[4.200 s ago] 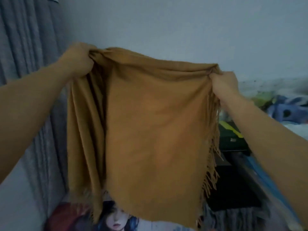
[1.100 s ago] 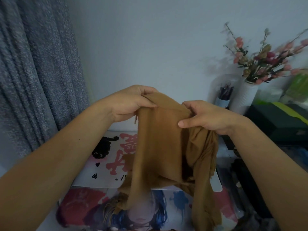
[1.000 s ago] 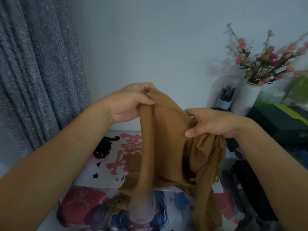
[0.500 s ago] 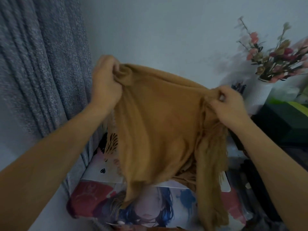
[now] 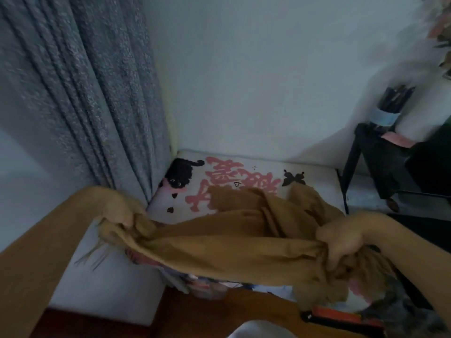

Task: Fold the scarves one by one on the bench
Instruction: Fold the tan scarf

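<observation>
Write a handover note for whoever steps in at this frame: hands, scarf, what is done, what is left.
Left hand grips one end of the mustard scarf; right hand grips the other, bunched.
The scarf hangs stretched between them; its far part lies crumpled on the printed bench cushion.
Done: scarf brought over the bench.
Left: spread it flat and fold it. No other scarves can be made out here.

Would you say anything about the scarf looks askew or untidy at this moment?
Yes. The scarf is bunched and twisted between the left hand and right hand, its far part crumpled over the printed cushion, not lying flat.
</observation>
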`<state>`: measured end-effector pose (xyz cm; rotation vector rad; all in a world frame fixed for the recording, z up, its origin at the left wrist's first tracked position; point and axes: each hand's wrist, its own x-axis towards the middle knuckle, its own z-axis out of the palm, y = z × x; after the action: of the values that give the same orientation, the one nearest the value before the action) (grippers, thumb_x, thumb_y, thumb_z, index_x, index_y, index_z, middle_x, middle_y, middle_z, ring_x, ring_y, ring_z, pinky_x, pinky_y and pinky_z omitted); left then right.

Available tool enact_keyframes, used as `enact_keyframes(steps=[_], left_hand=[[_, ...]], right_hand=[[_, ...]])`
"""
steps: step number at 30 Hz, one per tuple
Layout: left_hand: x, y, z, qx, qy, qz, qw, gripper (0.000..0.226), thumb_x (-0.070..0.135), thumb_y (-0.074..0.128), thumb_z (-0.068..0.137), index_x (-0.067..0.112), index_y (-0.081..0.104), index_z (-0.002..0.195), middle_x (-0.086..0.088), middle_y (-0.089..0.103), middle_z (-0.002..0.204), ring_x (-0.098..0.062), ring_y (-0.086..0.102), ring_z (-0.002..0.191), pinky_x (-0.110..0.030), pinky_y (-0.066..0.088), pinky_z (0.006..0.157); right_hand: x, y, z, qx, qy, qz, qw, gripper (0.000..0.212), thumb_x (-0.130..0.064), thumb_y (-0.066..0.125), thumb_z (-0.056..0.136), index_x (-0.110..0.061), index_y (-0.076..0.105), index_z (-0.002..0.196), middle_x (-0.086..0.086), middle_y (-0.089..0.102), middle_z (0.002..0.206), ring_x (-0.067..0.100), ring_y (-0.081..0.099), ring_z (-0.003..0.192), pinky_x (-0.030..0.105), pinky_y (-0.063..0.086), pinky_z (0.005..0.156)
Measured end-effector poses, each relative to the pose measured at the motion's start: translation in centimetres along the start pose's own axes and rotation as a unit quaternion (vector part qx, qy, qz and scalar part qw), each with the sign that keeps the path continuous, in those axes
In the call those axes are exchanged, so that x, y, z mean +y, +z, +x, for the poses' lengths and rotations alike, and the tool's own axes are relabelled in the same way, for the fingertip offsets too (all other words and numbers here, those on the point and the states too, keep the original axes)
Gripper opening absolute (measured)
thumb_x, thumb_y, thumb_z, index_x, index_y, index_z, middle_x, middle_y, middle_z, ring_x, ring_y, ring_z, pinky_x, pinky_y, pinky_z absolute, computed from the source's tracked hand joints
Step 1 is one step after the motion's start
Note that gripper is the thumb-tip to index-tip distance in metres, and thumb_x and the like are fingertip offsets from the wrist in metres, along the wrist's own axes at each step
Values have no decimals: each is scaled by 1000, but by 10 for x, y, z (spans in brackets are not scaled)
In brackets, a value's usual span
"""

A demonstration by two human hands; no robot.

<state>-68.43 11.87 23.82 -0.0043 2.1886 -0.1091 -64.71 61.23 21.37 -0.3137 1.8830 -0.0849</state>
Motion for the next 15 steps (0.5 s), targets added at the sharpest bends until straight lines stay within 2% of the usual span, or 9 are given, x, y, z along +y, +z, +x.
enact_keyframes(steps=[3,5,7,9,10,11,12,13,15], left_hand=[[12,-29,-29,84,18,-123,989,18,32,69,94,27,74,111,5,70,115,-17,64,109,-25,48,97],[11,-67,-24,250,-28,-221,942,24,28,62,100,14,70,117,-9,68,118,-27,63,108,-31,49,90],[20,-114,-12,415,-76,-346,838,31,25,53,102,4,65,122,-20,65,119,-36,63,107,-37,50,85],[39,-161,-6,549,-50,-437,711,33,17,47,98,4,61,124,-20,64,124,-36,62,112,-41,51,95],[53,-183,-5,598,-25,-456,658,34,16,46,93,9,60,123,-17,63,126,-35,60,115,-41,49,100],[68,-199,-1,628,2,-456,631,37,17,46,89,14,56,125,-15,62,128,-33,59,118,-41,47,103],[85,-206,5,632,24,-434,642,45,20,49,88,17,49,134,-14,59,133,-33,56,123,-42,45,107],[100,-205,17,614,24,-388,687,59,24,52,90,20,36,146,-14,52,142,-34,49,131,-44,40,112],[127,-172,49,548,-9,-295,783,82,33,55,93,28,7,159,-15,27,161,-38,28,147,-51,26,120]], right_hand=[[0,-24,-12,-6,-70,71,995,29,-32,74,85,-17,70,110,-3,73,110,9,69,99,31,52,98],[10,-60,-11,102,-30,98,989,39,-34,76,82,-16,70,116,-2,73,113,16,70,103,38,52,100],[13,-106,-14,326,33,111,938,22,-28,71,87,-10,74,100,10,74,106,26,70,92,38,55,90],[7,-153,-23,556,53,133,819,14,-24,61,92,-14,71,90,16,71,110,25,63,81,32,49,77],[1,-170,-28,621,42,150,768,14,-24,60,93,-17,70,101,16,68,118,26,63,87,32,48,80],[-1,-183,-30,658,24,161,735,31,-26,62,93,-19,64,123,15,63,130,31,62,102,34,49,89],[-6,-188,-31,671,9,161,724,54,-29,65,93,-22,48,144,14,55,140,34,57,118,38,46,100],[-8,-186,-26,676,3,147,722,70,-31,67,92,-24,33,153,15,49,145,36,51,126,40,42,105],[-7,-164,-7,689,12,136,712,73,-28,68,92,-25,30,154,17,46,143,37,53,122,42,44,101]])
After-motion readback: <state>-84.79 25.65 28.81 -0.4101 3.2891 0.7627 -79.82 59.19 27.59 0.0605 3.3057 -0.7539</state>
